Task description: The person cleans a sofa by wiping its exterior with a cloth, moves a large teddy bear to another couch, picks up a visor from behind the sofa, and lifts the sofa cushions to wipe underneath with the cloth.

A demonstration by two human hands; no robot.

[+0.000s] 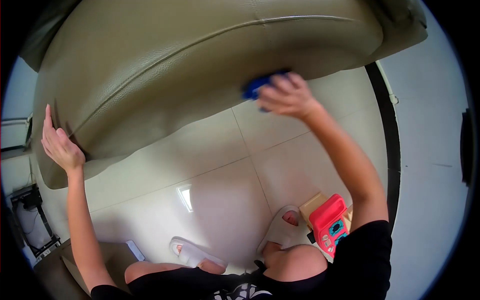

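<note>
The right hand (290, 96), blurred, grips a blue cloth (254, 88) against the lower front of the olive leather sofa (200, 65), upper centre of the frame. The left hand (63, 147), fingers extended, rests on the sofa's end at left; a red toy (327, 222) stands on the tiled floor (220, 185), lower right.

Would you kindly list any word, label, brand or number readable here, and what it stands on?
No text can be read in this view.
Red toy: pale markings, too small to read.
Black shirt: white print, cut off; no letters discernible.
Blue item in the right hand: too blurred to tell.
</note>
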